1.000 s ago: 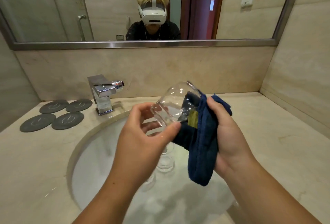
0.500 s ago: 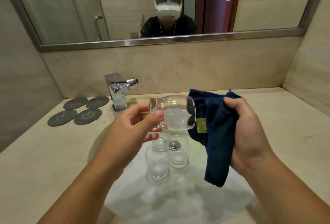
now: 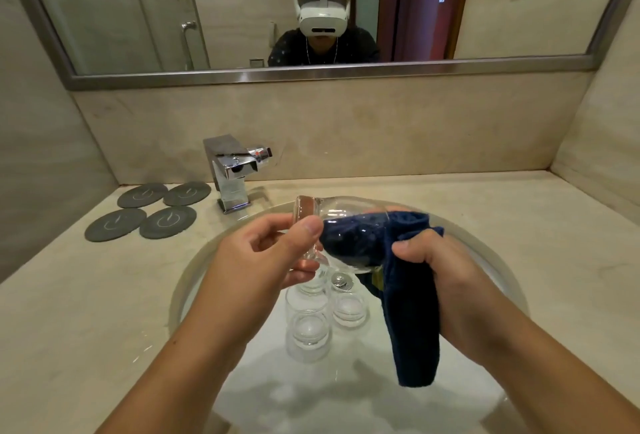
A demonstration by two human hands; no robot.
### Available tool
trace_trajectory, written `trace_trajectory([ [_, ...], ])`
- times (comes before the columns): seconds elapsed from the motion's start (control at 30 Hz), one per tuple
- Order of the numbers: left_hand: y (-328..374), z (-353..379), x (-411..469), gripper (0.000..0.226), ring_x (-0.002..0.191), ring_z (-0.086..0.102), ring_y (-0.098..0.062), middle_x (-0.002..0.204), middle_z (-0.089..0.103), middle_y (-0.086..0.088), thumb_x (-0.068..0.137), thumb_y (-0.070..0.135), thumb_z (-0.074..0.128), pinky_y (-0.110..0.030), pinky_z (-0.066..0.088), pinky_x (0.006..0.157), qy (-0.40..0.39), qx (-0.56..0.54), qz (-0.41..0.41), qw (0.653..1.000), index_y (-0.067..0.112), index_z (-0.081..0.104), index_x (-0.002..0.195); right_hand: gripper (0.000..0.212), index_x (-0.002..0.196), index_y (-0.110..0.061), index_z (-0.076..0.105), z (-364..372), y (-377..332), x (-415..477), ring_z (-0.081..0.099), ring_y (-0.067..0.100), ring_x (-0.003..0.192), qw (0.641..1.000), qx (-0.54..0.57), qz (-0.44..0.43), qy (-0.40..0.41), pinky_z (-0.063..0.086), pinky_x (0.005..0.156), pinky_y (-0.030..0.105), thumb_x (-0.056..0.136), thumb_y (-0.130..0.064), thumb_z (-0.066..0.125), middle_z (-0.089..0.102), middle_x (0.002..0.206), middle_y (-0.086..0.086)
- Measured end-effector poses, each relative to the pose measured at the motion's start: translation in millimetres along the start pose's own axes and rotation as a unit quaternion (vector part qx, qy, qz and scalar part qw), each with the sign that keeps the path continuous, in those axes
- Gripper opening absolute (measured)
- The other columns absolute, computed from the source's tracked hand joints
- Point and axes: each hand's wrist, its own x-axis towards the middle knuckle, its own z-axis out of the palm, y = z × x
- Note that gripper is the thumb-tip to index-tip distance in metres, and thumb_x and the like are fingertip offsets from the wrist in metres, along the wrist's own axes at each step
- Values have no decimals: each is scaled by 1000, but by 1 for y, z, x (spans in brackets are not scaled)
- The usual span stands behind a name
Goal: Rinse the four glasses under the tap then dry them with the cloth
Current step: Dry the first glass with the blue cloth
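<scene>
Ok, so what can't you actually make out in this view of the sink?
Head view:
- Fingers of the right grip: hidden by the dark blue cloth pushed into the clear drinking glass.
- Glasses in the white basin: two clear tumblers show; any third is mostly behind the left grip.
- Basin's near edge: cut off by the frame's bottom.
- Marks on the round grey coasters: too small.

A left hand (image 3: 266, 253) holds a clear glass (image 3: 346, 222) on its side, fingers (image 3: 304, 230) pinching its base. Just right of those fingers, a right hand (image 3: 446, 271) grips a dark blue cloth (image 3: 412, 312) stuffed into the glass's mouth. Below the fingers, what look like three more glasses (image 3: 308, 326) stand in the sink (image 3: 346, 406).
</scene>
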Motion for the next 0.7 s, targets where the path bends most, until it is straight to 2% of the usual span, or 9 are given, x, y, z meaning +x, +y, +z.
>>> trace_trajectory([
  [0.03,-1,0,0,59,76,77,-18,96,80,-11,64,62,79,-28,63,74,1,-5,-2,1000,21,81,106,52,113,-23,72,3,-1,0,68,22,88,1000,9,-12,-1,47,81,39,64,-38,67,76,96,4],
  [0.17,-1,2,-2,55,80,77,-22,103,79,-14,67,65,81,-33,64,77,-6,-45,-27,999,23,83,101,31,99,-36,62,11,-3,2,63,26,93,994,67,-80,38,48,88,49,71,-23,64,68,98,5],
  [0.27,2,4,-4,31,78,75,-21,100,81,-11,71,60,88,-35,66,78,-14,-68,-41,997,35,83,90,20,96,-38,59,15,-5,-2,65,16,82,988,6,-133,76,53,77,35,87,-21,62,69,90,-4],
  [0.37,3,4,-4,28,76,74,-20,95,81,-5,69,61,83,-34,65,77,-9,-78,-44,996,41,83,89,31,97,-41,66,20,-11,-8,70,11,84,970,-80,-190,125,55,77,28,103,-10,65,74,93,-10],
  [0.43,4,5,-4,32,73,73,-19,85,78,-2,67,61,76,-33,65,74,7,-87,-51,995,38,84,88,39,114,-50,66,23,-14,-11,74,14,91,953,-118,-237,145,61,84,38,101,-13,66,76,100,-6],
  [0.5,2,4,-3,39,71,72,-19,81,76,-2,66,60,78,-34,64,73,18,-90,-60,994,29,85,87,57,129,-66,56,25,-17,-14,73,19,87,950,-134,-255,121,62,87,40,102,-17,64,75,96,-3],
  [0.6,0,3,-2,43,73,72,-19,99,80,-13,73,61,88,-32,63,74,4,-68,-60,996,26,84,97,66,133,-76,48,25,-19,-18,67,39,87,953,-178,-239,60,57,84,52,105,-17,58,72,94,9],
  [0.63,0,2,-2,46,74,72,-19,105,79,-16,71,64,84,-32,63,75,-6,-61,-57,996,27,84,100,65,134,-77,46,25,-20,-19,66,40,88,955,-185,-228,44,57,83,52,107,-18,59,71,94,10],
  [0.7,-1,2,-4,55,76,72,-19,109,79,-16,68,68,78,-34,63,78,-24,-55,-55,997,27,83,104,66,136,-79,38,24,-22,-20,69,30,84,957,-198,-213,17,57,82,37,104,-26,62,74,95,3],
])
